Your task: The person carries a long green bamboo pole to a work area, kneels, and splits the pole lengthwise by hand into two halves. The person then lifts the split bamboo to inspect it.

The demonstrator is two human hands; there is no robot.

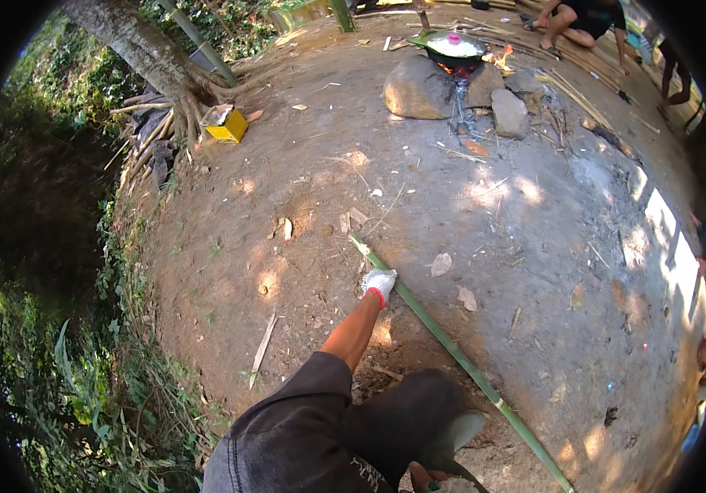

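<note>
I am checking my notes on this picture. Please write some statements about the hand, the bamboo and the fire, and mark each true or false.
1. The gloved left hand rests on the green bamboo pole. True.
2. The glove is black. False: it is white with a red cuff.
3. A lidded pan sits over a fire among stones. True.
4. The yellow box lies beside the fire. False: it lies by the tree.

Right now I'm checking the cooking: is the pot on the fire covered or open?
Covered: a lid sits on the pot, with flames beside it.
</note>
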